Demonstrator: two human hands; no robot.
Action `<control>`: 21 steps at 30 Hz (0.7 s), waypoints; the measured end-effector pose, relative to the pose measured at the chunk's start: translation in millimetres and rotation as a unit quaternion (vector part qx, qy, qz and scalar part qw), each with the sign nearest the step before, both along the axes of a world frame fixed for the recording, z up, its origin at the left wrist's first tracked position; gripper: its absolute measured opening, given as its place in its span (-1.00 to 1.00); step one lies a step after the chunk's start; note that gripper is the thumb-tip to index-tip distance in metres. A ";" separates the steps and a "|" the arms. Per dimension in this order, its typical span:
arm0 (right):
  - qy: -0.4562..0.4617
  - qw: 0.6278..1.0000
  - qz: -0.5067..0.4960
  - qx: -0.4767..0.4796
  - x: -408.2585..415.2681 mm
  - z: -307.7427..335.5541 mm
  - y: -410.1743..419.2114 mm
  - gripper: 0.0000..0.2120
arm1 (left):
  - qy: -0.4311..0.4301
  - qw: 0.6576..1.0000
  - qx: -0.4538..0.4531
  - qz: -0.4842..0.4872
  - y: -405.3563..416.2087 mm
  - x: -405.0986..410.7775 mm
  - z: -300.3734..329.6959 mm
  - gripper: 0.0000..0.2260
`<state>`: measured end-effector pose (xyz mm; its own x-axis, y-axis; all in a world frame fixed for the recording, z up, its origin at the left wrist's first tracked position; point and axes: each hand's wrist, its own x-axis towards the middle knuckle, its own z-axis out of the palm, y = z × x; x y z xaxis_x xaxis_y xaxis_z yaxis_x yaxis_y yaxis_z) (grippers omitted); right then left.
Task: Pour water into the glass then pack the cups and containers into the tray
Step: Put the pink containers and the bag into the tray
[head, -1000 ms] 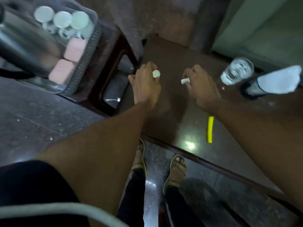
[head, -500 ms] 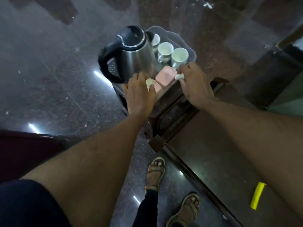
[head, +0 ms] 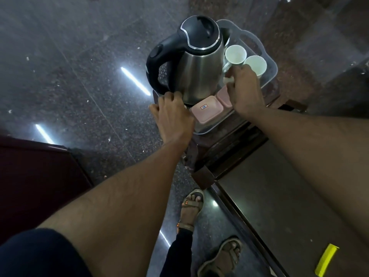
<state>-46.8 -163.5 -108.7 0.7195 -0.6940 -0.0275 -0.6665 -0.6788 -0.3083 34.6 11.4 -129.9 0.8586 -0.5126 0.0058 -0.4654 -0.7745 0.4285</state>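
Observation:
A translucent tray [head: 268, 62] sits on a small dark wooden stand. In it are a steel kettle [head: 199, 64] with a black lid and handle, two white cups [head: 235, 54] [head: 256, 64] and two pink lidded containers [head: 206, 111] [head: 222, 94]. My right hand [head: 246, 92] hovers over the tray beside the cups and pinches a small white cylinder [head: 228, 79]. My left hand [head: 173, 114] is at the tray's near left corner by the kettle's base, fingers curled downward. What they hold is hidden.
The wooden stand [head: 225, 140] adjoins a dark glossy table [head: 279, 196] at the right, where a yellow strip [head: 326, 259] lies near the front edge. A maroon surface [head: 36, 176] fills the left. Two sandalled feet [head: 192, 204] stand on the polished stone floor.
The view swung from the table to the tray. Both hands travelled from the tabletop to the tray with the small white pieces. The left hand's round piece is out of sight now.

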 end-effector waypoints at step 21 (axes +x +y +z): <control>0.032 0.994 -0.105 -0.005 -277.2 -19.6 12.7 -0.70 | 0.097 0.944 0.010 -0.315 -30.3 -283.0 -4.9 -0.86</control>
